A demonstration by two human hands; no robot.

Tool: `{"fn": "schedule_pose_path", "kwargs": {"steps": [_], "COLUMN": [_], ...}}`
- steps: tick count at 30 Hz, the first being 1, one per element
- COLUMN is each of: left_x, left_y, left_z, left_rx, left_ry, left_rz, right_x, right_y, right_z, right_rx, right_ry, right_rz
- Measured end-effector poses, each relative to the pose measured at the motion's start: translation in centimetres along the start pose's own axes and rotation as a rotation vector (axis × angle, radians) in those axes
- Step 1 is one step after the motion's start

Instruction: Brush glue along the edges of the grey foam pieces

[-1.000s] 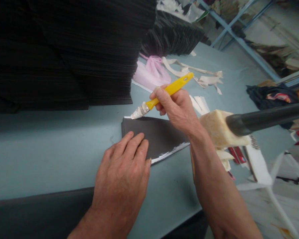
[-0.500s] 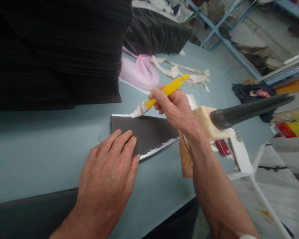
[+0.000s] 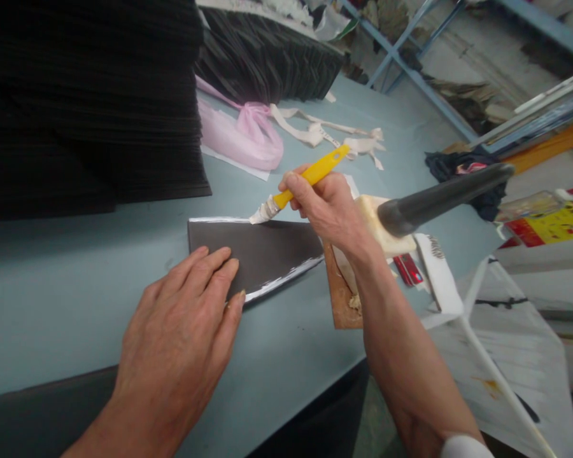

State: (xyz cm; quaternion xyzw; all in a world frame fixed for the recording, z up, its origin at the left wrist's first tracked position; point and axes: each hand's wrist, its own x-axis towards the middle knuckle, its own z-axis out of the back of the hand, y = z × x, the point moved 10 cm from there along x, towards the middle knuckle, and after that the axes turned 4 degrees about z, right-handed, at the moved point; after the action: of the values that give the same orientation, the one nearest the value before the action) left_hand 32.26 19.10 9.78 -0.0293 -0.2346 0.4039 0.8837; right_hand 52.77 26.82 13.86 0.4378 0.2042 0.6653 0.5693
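A dark sheet (image 3: 262,251) lies flat on the pale blue table (image 3: 76,280), with white paste along its far and near edges. My left hand (image 3: 181,331) rests flat on the sheet's near left corner, fingers stretched out. My right hand (image 3: 327,207) is closed round a yellow-handled brush (image 3: 305,178). The brush's white bristle tip touches the sheet's far edge near its middle.
A tall stack of black sheets (image 3: 86,95) fills the far left, with a second fanned stack (image 3: 272,60) behind. Pink netting (image 3: 248,130) and cream strips (image 3: 325,133) lie beyond. A black-handled tool (image 3: 434,197) on a cream block, and a brown board (image 3: 341,299), sit at right.
The brush tip has slid along the sheet's far edge away from its left corner, leaving white paste. My view has shifted right. My left hand stays flat on the sheet.
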Motion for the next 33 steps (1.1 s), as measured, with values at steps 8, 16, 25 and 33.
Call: {"fn": "schedule_pose_path", "kwargs": {"steps": [8, 16, 25, 33], "left_x": [-0.1, -0.3, -0.1, 0.1], "left_y": [0.6, 0.8, 1.3, 1.1], "left_z": [-0.6, -0.9, -0.9, -0.9], "left_rx": [-0.011, -0.028, -0.039, 0.016], "left_ry": [0.029, 0.055, 0.092, 0.075], "left_rz": [0.023, 0.028, 0.071, 0.055], "right_x": [-1.0, -1.7, -2.6, -3.4], "right_y": [-0.5, -0.6, -0.4, -0.4], "right_z": [1.9, 3.0, 4.4, 5.9], "right_rx": [-0.13, -0.121, -0.158, -0.37], "right_ry": [-0.041, -0.045, -0.071, -0.096], "right_rz": [-0.046, -0.016, 0.001, -0.021]}}
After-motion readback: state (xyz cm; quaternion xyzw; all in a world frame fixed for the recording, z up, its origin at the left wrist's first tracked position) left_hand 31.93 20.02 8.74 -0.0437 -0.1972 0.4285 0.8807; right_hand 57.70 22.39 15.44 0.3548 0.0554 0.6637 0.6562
